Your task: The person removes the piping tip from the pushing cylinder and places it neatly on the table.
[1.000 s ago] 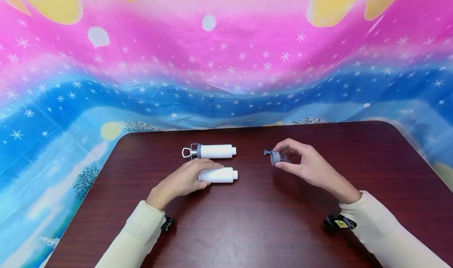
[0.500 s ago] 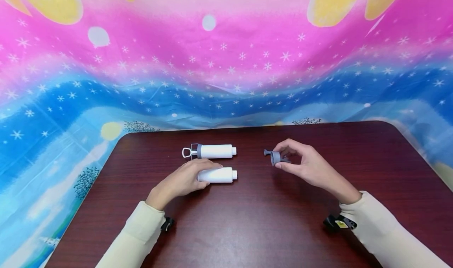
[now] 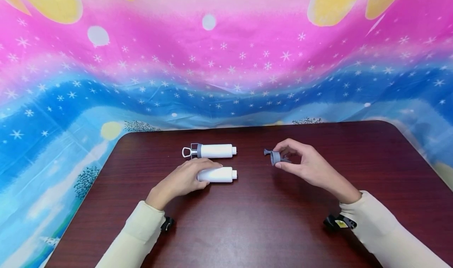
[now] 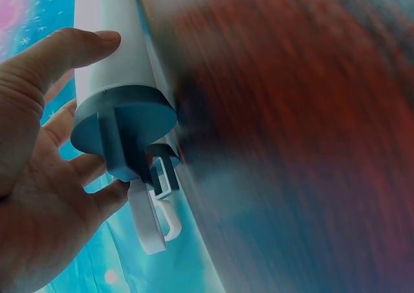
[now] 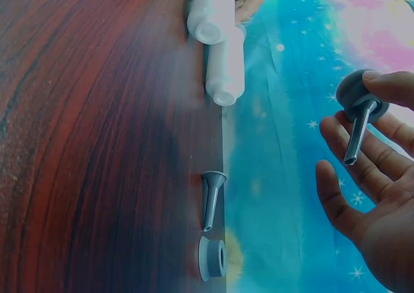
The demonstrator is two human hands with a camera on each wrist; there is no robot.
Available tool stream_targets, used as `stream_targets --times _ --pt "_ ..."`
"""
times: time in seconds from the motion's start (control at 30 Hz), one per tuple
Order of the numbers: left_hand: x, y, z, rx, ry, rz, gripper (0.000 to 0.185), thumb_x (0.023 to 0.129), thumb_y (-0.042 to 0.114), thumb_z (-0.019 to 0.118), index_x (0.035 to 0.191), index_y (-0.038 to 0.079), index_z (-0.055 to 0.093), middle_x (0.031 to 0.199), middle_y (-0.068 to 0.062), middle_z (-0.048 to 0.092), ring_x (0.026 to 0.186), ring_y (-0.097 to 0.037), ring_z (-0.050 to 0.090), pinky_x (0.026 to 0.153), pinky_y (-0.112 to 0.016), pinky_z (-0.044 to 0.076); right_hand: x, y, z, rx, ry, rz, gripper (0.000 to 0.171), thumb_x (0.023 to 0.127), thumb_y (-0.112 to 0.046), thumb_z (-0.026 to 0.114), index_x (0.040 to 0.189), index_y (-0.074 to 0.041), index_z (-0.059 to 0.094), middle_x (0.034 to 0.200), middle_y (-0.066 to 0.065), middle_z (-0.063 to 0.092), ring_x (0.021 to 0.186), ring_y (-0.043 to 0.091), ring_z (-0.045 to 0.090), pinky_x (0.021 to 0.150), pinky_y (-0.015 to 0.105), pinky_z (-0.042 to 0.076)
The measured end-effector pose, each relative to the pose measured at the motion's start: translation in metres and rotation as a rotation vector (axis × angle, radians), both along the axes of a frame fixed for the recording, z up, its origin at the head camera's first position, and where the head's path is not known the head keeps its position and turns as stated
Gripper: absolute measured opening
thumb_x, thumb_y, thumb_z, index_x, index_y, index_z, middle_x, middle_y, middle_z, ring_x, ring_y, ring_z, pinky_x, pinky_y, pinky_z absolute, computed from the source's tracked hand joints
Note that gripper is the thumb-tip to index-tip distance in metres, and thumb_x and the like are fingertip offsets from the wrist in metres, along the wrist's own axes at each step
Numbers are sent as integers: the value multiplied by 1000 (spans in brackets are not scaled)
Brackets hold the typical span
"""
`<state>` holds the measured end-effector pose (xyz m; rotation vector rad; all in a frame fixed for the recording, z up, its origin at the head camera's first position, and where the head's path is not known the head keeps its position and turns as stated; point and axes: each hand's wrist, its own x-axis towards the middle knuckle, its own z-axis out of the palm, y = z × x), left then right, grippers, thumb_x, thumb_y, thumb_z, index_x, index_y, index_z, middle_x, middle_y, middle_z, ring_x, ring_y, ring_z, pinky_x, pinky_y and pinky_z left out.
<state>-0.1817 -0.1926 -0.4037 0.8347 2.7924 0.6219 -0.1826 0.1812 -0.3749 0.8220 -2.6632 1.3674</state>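
Observation:
Two white tubes with grey end caps lie side by side on the dark red table (image 3: 247,228). My left hand (image 3: 199,172) grips the near tube (image 3: 221,175) by its capped end; the left wrist view shows the fingers curled round the tube (image 4: 107,41) above the grey cap (image 4: 123,121). The far tube (image 3: 216,151) lies free, with a white ring handle (image 3: 185,152) at its left end. My right hand (image 3: 281,156) pinches a small grey nozzle (image 3: 273,156), raised a little off the table, its thin tip pointing left. The nozzle (image 5: 358,108) sits between the fingertips.
In the right wrist view a second grey nozzle (image 5: 211,199) and a grey ring (image 5: 212,259) lie on the table near the right hand. A pink and blue starry cloth (image 3: 226,63) hangs behind the table's far edge.

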Motion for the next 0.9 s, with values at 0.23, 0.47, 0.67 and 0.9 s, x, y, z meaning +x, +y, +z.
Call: stream_targets --times 0.23,0.47,0.67,0.9 --pt "0 0 0 -4 1 4 56 93 12 76 146 28 62 141 2 65 127 -22 61 104 -49 50 0 0 1 9 -12 -3 30 93 -12 80 120 -15 68 103 -2 74 95 8 68 85 27 55" --pt "0 -1 -1 -17 -2 8 59 93 16 79 148 27 60 144 2 64 131 -24 59 108 -51 49 0 1 1 16 -18 -7 30 93 -13 80 121 -15 68 104 -2 74 95 9 68 85 28 55" --pt "0 0 0 -25 9 11 64 91 23 83 150 27 58 146 0 63 134 -27 58 113 -54 46 0 1 1 17 -22 -7 30 93 -14 80 121 -16 68 105 -2 74 95 9 68 85 30 55" --pt "1 0 2 -19 46 7 63 89 26 84 148 27 60 146 -1 63 133 -28 59 112 -54 46 0 2 0 12 -14 -3 31 93 -13 80 121 -15 68 104 -2 74 94 8 68 84 29 55"
